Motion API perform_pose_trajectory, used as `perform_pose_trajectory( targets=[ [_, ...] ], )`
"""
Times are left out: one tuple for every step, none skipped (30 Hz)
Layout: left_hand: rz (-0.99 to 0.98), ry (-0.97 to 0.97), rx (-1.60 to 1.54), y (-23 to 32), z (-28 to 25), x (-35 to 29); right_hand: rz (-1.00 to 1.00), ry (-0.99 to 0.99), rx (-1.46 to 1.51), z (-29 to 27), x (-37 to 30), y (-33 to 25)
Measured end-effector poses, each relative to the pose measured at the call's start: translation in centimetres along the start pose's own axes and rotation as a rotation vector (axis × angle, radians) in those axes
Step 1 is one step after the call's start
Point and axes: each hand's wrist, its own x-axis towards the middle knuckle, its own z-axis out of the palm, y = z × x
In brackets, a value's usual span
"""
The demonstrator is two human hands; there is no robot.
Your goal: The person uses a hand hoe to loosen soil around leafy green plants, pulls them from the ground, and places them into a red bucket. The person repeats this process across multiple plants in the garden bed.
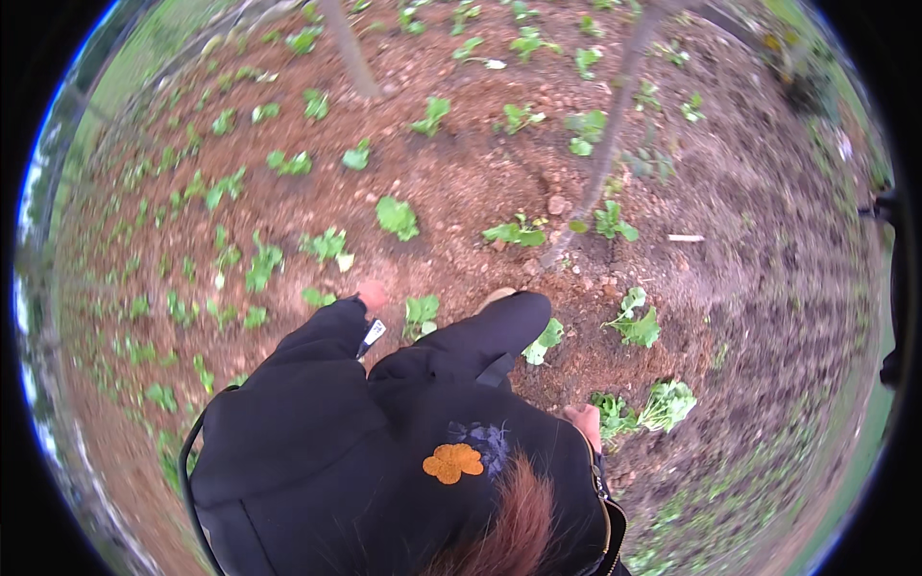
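My left hand (372,293) is low over the reddish soil, just ahead of my dark sleeve. It is small and blurred, and its fingers do not show clearly. A leafy green seedling (421,315) stands to its right and another seedling (318,298) to its left. At my right side, the right hand (583,420) is partly covered by my jacket and its fingers are hard to make out. Right beside it are green leaves (612,415), and a bunch of pale-stemmed seedlings (669,405) lies on the soil just beyond. Whether this hand grips any leaves is unclear.
Rows of young leafy plants (397,218) cover the bed ahead and to the left. A thin trunk (615,125) rises in front of me, and a second trunk (348,48) stands farther left. My bent knee (519,322) is close to a seedling (545,342). A pale stick (685,238) lies at right.
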Motion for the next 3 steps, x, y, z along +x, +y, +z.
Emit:
perform_pose_trajectory(
  targets=[
    [0.187, -0.089, 0.284, -3.9, 4.5, -3.0, 0.072, -0.001, -0.016, -0.3, 1.4, 0.9],
    [-0.098, -0.174, 0.259, -6.1, 9.8, -4.8, 0.084, -0.047, 0.018, -0.8, 3.4, 2.0],
    [-0.161, -0.401, 0.3, -9.1, 15.2, -7.4, 0.018, -0.11, -0.026, -1.3, 5.4, 3.2]
  ],
)
